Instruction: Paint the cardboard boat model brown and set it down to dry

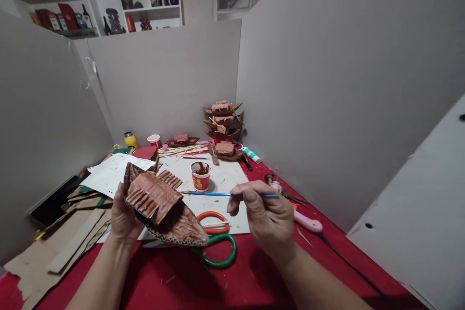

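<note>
A cardboard model boat (160, 198) with a brown-painted ribbed canopy is gripped at its left end by my left hand (123, 218), tilted above the table. My right hand (265, 213) pinches a blue-handled paintbrush (218, 194), held level. Its brown tip points left, close to the canopy's right edge; whether it touches I cannot tell. Just behind the brush stands a red paper cup (201, 180) smeared inside with dark brown paint. Below the boat lie scissors with a green handle loop (229, 264) and an orange one (225, 223), their blades partly hidden.
Several finished model boats (222, 121) are stacked at the back, with another boat (181, 139) to their left. Cardboard pieces (65, 247) and a white sheet (116, 174) lie left. A pink glue gun (308, 221) with a black cord is at right. Grey panels (163, 77) enclose the table.
</note>
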### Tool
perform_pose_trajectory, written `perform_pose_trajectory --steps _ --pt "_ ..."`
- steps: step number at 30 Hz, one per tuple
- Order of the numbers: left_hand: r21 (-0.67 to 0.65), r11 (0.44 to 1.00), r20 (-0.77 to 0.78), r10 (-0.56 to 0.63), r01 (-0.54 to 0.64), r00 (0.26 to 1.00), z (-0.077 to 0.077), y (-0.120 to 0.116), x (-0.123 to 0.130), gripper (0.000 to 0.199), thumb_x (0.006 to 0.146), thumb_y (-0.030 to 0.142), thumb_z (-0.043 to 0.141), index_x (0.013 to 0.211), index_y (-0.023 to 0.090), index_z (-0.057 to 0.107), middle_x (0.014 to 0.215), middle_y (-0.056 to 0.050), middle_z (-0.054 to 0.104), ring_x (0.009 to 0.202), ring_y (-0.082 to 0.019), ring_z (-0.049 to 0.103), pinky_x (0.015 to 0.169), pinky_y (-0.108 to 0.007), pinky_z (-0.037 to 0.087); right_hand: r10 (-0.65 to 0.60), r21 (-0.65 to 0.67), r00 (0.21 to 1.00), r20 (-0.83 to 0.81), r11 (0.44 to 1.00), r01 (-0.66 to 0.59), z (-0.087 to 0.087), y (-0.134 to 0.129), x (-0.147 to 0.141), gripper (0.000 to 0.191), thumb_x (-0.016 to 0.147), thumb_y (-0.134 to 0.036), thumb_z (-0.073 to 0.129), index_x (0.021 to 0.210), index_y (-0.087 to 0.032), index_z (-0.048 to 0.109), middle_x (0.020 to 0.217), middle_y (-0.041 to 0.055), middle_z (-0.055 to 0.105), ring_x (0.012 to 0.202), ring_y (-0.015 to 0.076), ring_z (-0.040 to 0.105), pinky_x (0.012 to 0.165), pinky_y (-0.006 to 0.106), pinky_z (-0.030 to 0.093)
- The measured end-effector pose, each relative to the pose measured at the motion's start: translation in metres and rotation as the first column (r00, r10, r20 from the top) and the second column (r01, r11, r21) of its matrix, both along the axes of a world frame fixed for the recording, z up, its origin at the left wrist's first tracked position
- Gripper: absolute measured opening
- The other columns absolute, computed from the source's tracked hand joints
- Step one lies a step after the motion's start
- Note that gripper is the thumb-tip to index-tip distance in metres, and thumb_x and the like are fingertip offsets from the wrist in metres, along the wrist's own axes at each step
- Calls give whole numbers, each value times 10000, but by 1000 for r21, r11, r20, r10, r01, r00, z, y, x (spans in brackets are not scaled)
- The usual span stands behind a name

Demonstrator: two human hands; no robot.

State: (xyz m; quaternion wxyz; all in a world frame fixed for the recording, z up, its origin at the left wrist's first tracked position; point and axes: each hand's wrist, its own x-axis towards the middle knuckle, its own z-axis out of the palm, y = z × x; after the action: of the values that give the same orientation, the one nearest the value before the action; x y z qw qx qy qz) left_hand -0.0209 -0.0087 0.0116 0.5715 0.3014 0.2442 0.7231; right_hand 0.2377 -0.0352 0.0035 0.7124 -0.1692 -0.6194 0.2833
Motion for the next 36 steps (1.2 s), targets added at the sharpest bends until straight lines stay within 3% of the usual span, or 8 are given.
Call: perform_pose_trajectory --steps 9,13,16,21,25,31,36 --pt "-18 974 -75 -226 226 971 -8 -6 2 448 660 529 775 975 211 776 1022 -83 795 1264 -380 577 1091 -496 444 50 -13 998 26 999 -49 0 -2 -2 159 996 -244 553 1011 -266 710 672 -42 686 585 73 674 563 152 547" --pt "50 988 -36 -147 149 988 0 -4 -4 434 631 536 788 956 248 779 1003 -42 802 1255 -358 590 1076 -465 467 53 -30 999 -5 998 -53 0 -2 -1 167 1004 -261 537 983 -261 702 667 -41 676 575 71 656 552 154 536" --pt "18 996 -51 -86 87 995 1 -4 -3 438 638 565 769 948 256 777 1004 -37 801 1270 -355 579 1069 -467 474 51 -27 999 5 998 -51 0 -2 -1 164 1002 -253 541 991 -265 704 665 -42 677 578 73 657 551 155 534" --pt "-34 984 -121 -176 173 977 -4 -9 7 379 572 535 830 790 230 780 1005 -63 799 1279 -394 560 1082 -484 457 51 -18 998 41 999 -50 -1 -1 -3 148 986 -241 569 1019 -277 710 664 -42 684 574 81 657 557 175 540" --pt "-3 982 -74 -188 188 979 -2 -7 3 389 593 541 813 835 238 787 1007 -60 799 1299 -381 545 1091 -488 446 76 -37 997 12 996 -76 0 -2 -2 158 997 -266 549 1002 -265 708 646 -37 676 561 84 649 537 175 533" --pt "27 996 8 -90 90 996 0 -3 -5 336 681 512 748 906 264 781 923 -22 808 1266 -346 583 1088 -490 448 70 -41 998 -12 997 -70 2 -3 -1 165 1001 -278 545 987 -262 709 640 -38 672 555 78 648 531 165 528" --pt "-8 985 -97 -171 171 980 -7 -6 3 355 628 513 797 846 233 783 980 -51 803 1294 -367 553 1105 -472 433 91 -48 996 -16 995 -91 3 -3 -3 158 987 -289 569 985 -253 722 624 -30 677 535 90 642 507 180 533"
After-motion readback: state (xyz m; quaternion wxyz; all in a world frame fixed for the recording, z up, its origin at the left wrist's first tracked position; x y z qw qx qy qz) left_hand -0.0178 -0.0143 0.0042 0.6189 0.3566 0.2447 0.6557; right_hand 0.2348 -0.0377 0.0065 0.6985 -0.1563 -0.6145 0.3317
